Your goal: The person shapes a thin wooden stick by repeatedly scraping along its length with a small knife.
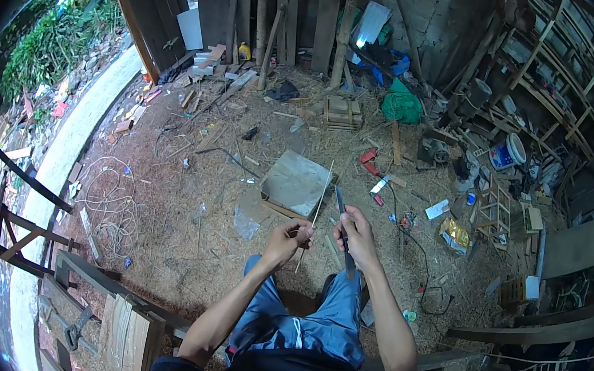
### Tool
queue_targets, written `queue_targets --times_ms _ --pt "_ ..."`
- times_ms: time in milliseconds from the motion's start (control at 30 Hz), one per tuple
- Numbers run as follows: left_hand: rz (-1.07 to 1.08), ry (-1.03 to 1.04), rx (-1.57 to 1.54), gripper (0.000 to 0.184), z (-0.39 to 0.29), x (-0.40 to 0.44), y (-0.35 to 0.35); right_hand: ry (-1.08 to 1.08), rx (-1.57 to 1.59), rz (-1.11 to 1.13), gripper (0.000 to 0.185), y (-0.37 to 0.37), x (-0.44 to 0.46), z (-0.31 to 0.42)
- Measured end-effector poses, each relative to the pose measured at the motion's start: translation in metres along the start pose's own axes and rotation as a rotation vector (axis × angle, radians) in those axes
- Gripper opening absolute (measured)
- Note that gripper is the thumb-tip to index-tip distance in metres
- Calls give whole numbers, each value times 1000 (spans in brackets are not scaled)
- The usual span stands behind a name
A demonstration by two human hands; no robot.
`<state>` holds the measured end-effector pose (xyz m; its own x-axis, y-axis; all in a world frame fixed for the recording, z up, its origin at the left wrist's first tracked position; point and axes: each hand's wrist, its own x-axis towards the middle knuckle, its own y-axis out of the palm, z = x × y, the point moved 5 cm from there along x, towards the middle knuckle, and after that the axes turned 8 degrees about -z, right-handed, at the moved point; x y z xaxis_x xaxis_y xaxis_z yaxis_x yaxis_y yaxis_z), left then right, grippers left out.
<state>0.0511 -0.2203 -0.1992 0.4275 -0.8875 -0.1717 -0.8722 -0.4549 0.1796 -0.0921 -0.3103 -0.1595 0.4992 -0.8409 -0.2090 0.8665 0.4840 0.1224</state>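
My left hand is closed around a thin, pale bamboo stick, which points up and away from me and pokes out a little below the fingers. My right hand grips a long, dark, narrow knife; one end points forward and the other reaches down over my right thigh. The stick and the knife are side by side, a small gap apart. Just beyond both hands, a low square block with a grey top sits on the floor. My fingers hide the middle of both held things.
Wood shavings cover the floor. Right of the block lie a red power drill and a dark cord. Coiled pale rope is at left. A green sack and a white bucket stand farther back. Wooden frames flank me.
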Motion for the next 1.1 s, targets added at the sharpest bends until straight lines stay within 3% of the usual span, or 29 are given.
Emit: queue_targets --times_ms 67,133,300,433,533,633,767,1067,1100 --pt "0 55 90 23 3 1 0 -18 0 24 32 0 -1 3" --pt "20 -40 56 23 -1 -4 5 -35 -1 54 34 0 -1 9" --pt "21 -3 79 25 -13 -8 11 39 -39 352 36 17 -20 23" --pt "61 51 125 25 -20 -13 9 80 -30 315 38 15 -19 16" --pt "44 81 288 23 -23 -20 6 93 -19 358 32 13 -9 5" --pt "40 197 389 24 -18 -23 -2 59 16 225 22 3 -4 13" --pt "-47 193 454 23 -31 -32 -1 181 107 340 12 20 -23 10" --pt "-78 85 477 16 -57 -58 0 232 150 299 15 9 -20 17" --pt "-113 248 614 14 -61 -61 -2 213 140 239 14 -2 -11 19"
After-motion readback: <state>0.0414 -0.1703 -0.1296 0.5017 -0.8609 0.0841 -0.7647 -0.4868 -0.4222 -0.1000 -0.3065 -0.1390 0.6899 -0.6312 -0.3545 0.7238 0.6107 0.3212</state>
